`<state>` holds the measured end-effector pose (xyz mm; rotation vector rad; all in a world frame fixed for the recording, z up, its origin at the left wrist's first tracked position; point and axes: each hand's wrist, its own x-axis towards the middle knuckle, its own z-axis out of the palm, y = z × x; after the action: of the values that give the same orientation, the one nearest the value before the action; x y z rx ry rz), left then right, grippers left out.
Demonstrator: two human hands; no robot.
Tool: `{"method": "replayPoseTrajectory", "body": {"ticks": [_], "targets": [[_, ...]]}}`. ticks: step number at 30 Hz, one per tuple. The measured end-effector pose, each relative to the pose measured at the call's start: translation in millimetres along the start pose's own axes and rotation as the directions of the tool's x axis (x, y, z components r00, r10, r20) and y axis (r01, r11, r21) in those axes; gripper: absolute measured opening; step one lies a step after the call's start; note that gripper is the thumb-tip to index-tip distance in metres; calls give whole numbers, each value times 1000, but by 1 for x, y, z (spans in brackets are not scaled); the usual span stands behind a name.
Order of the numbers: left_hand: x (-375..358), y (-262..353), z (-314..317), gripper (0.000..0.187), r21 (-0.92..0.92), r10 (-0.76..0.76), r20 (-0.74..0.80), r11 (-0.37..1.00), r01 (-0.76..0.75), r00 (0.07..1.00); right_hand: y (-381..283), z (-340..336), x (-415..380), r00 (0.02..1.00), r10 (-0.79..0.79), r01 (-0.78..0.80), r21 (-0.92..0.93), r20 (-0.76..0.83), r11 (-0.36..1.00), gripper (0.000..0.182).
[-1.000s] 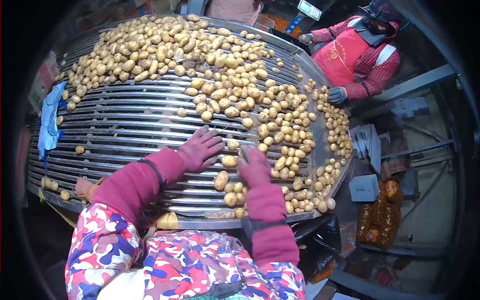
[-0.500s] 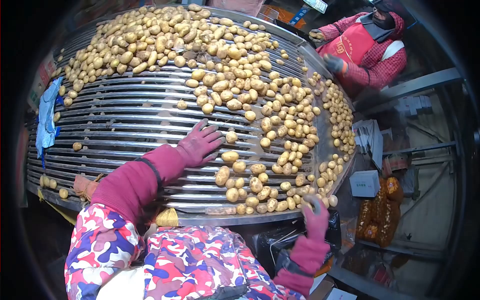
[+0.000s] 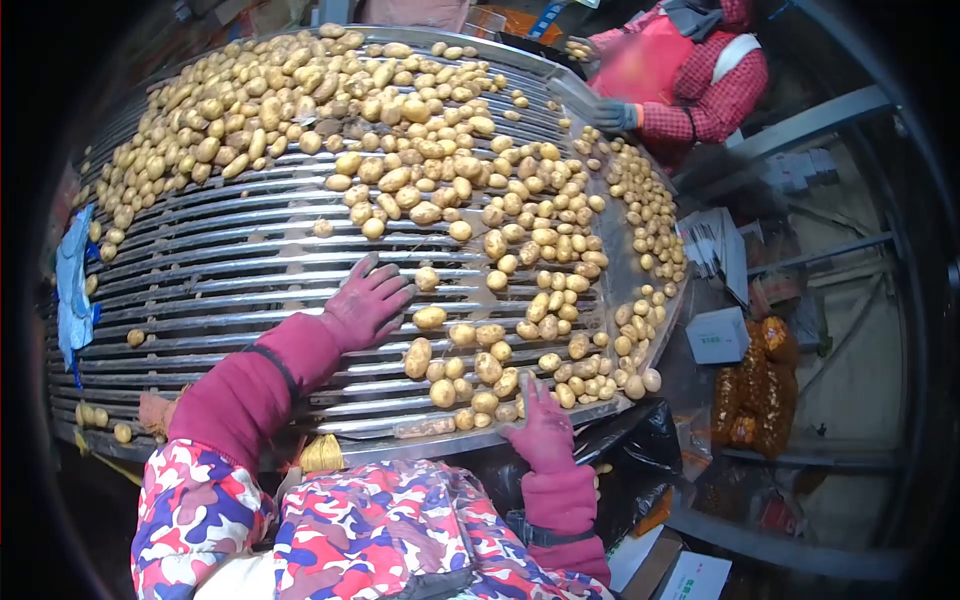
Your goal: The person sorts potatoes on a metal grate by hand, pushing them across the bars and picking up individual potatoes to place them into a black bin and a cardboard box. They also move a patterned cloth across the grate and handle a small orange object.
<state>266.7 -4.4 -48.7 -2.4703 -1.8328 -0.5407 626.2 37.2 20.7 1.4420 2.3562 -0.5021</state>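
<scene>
My left hand [image 3: 366, 303], in a pink glove, lies flat on the metal bars of the sorting rack [image 3: 240, 265] with its fingers spread. Just off its fingertips sits a single potato [image 3: 427, 278], and another potato [image 3: 430, 317] lies a little nearer to me. At the rack's front edge, my right hand [image 3: 543, 428], also pink-gloved, has its fingers stretched out and upward. Its fingertips reach a cluster of potatoes [image 3: 485, 402] along the rim; whether they touch is hard to tell. Neither hand holds anything.
A large heap of potatoes [image 3: 270, 95] covers the far side, with small ones [image 3: 640, 200] along the right. A person in red checks [image 3: 700, 85] stands at the far right. Blue cloth [image 3: 74, 285] hangs left. Right of the rack are a white box [image 3: 717, 336] and a filled net bag [image 3: 755, 400].
My right hand has moved left along the front edge, from the corner to the potato cluster. The view has shifted, while my left hand stays spread on the bars.
</scene>
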Motion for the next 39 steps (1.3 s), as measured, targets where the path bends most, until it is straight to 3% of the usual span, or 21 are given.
{"method": "replayPoseTrajectory", "body": {"ticks": [6, 11, 12, 15, 16, 18, 20, 21, 22, 24, 26, 27, 28, 30, 31, 32, 34, 36, 37, 38, 39], "targets": [[1, 1, -1, 50, 6, -12, 12, 1000, 12, 1000, -15, -8, 15, 995, 45, -42, -32, 92, 999, 107], [1, -3, 0, 53, -4, 5, 5, 1000, -4, 1000, -20, 16, 32, 1000, 0, 0, -111, -2, 994, 104], [2, -3, 0, 56, -14, 6, 11, 1000, -5, 1000, -19, 8, 34, 999, 25, -23, -62, 37, 998, 104], [4, -1, 0, 52, -36, -14, 34, 999, 15, 999, 28, 36, 81, 980, 6, 32, 188, -199, 982, 104], [2, -3, 7, 50, -21, -21, 27, 1000, 21, 999, 26, 26, 98, 979, 93, -30, 329, -180, 944, 103], [2, -3, 11, 50, 13, -22, 38, 1000, 22, 999, -14, -20, 118, 951, 290, -251, 281, -108, 926, 101], [4, -2, 2, 49, -12, -35, 98, 999, 36, 995, -21, -24, 156, 946, 202, -67, 456, -253, 887, 98], [2, -1, 5, 49, 4, -32, 83, 999, 31, 996, -25, -21, 179, 935, 182, 49, 620, -304, 783, 92], [2, -2, 7, 50, 23, -29, 66, 999, 28, 997, -29, -6, 204, 848, 99, 296, 619, -521, 727, 88], [2, -1, 1, 51, -7, -60, 0, 998, 60, 998, -60, -5, 218, 749, 89, 339, 495, -657, 800, 85], [-3, -6, 6, 53, -15, -108, -142, 994, 107, 984, -75, 3, 212, 747, -19, 142, 131, -665, 981, 82], [-4, -8, 3, 54, -37, -178, -157, 984, 174, 972, -64, -3, 215, 722, -173, 323, 105, -670, 940, 81], [-5, -12, -3, 57, -124, -239, -257, 969, 213, 936, -55, 5, 223, 736, -104, 337, 228, -669, 913, 83], [1, -29, -21, 62, -297, -488, -217, 858, 419, 846, -19, 23, 233, 736, -25, 337, 333, -677, 881, 84], [2, -48, -12, 67, -199, -502, -358, 865, 461, 787, -10, 30, 236, 741, -99, 261, 149, -664, 954, 85], [3, -67, -3, 75, -131, -556, -363, 825, 550, 748, -4, 36, 247, 758, -170, 183, -45, -630, 982, 86], [16, -102, 7, 83, -144, -719, -374, 669, 729, 586, -10, 32, 250, 782, -149, 165, -30, -605, 986, 87], [46, -126, -4, 88, -268, -902, -89, 431, 862, 423, -11, 30, 239, 810, -106, 122, -11, -577, 992, 88], [63, -127, 1, 89, -251, -915, -69, 403, 880, 399, -13, 28, 236, 819, -106, 93, -51, -564, 994, 90], [75, -134, 33, 89, -258, -887, -245, 450, 855, 393, -15, 28, 236, 828, -105, 67, -89, -551, 994, 92], [89, -128, 22, 85, -289, -864, -220, 501, 816, 453, -14, 30, 236, 813, -124, 61, -128, -569, 990, 93]]}}
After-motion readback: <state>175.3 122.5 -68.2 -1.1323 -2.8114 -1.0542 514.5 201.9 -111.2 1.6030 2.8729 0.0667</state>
